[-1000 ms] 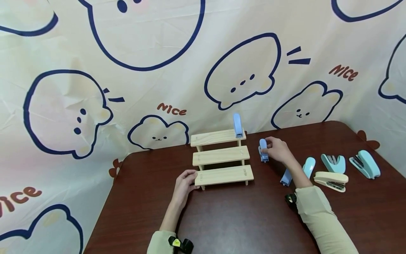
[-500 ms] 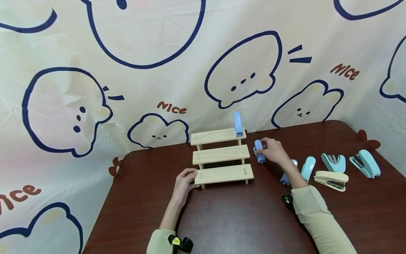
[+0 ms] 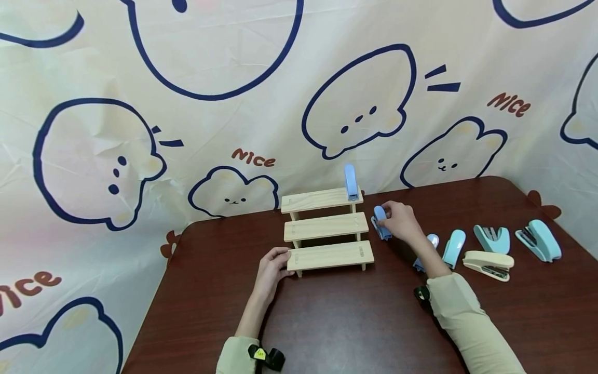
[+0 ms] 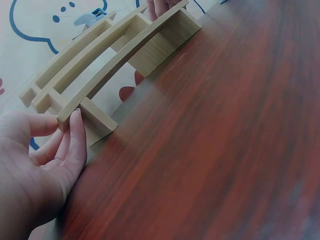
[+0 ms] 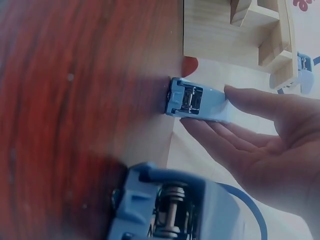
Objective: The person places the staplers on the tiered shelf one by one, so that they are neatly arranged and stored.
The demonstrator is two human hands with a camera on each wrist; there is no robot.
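A light wooden three-step rack [image 3: 327,226] stands toward the back of the table. My left hand [image 3: 272,272] pinches the left end of its lowest step, thumb and fingers round the board's corner in the left wrist view. To the right of the rack, my right hand [image 3: 401,222] grips a blue stapler [image 3: 380,223] between thumb and fingers. In the right wrist view this held stapler [image 5: 197,101] has its end close to the tabletop. Another blue stapler [image 3: 351,183] is on the right end of the top step.
Right of the right forearm lie a blue stapler [image 3: 432,240] partly hidden by the arm, a teal one [image 3: 453,249], a cream one [image 3: 488,265] and two more teal ones, one at the far right [image 3: 539,240]. A printed cloth [image 3: 280,130] hangs behind the dark table.
My right hand has moved a little left toward the rack with the blue stapler, which now leans slightly. The left hand stays on the lowest step.
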